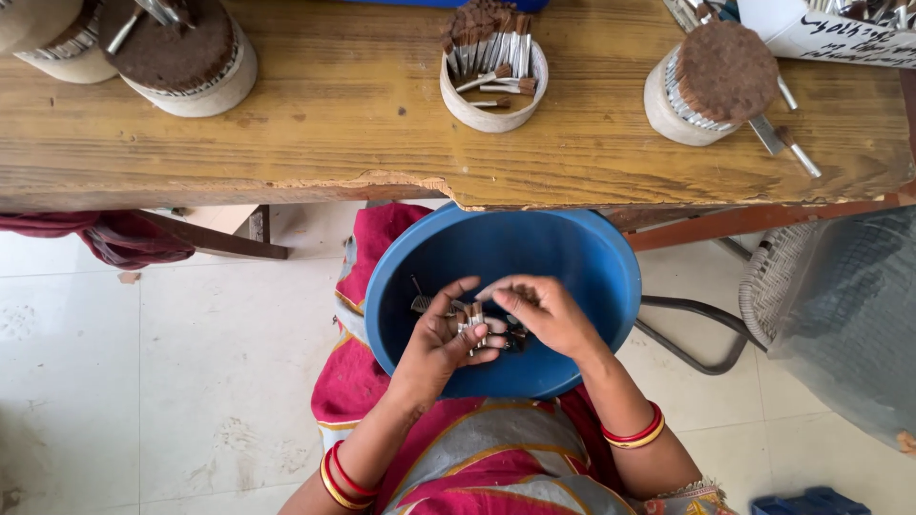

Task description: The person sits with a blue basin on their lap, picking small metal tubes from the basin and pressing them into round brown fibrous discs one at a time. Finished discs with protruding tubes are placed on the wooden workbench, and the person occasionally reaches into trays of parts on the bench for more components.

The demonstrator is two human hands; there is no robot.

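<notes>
We take the blue basin (582, 277) as our reference. It rests on our lap, just below the front edge of the wooden table (315, 124), and both our hands work inside it.

Our left hand (441, 345) lies over the lower left part of the basin floor. Its fingers curl closed around a small bundle of brushes (474, 317), short metal ferrules with brown bristle tips that stand out past the fingertips. The grip is narrow and firmly closed on this bundle.

Our right hand (546, 313) sits just right of the bundle, over the basin centre. Its thumb and forefinger pinch together at the top of the bundle, touching the brush tips; the remaining fingers fold inward. We cannot tell whether the pinch holds a separate single brush or only steadies the bundle.

A few loose brushes (420, 298) lie on the basin floor to the left of our left hand, partly hidden by it.

Beyond the basin, on the table directly above it, stands a white cup (494, 95) holding more brushes, bristles upward. To the upper right of the basin stands a white round container (711, 81) packed full, its top a flat brown disc of bristle ends, with loose brushes lying beside it. To the upper left, well apart from the basin, stands a second packed container (181, 52) of the same kind.

Red and gold bangles (637, 431) ring both wrists below the basin.
</notes>
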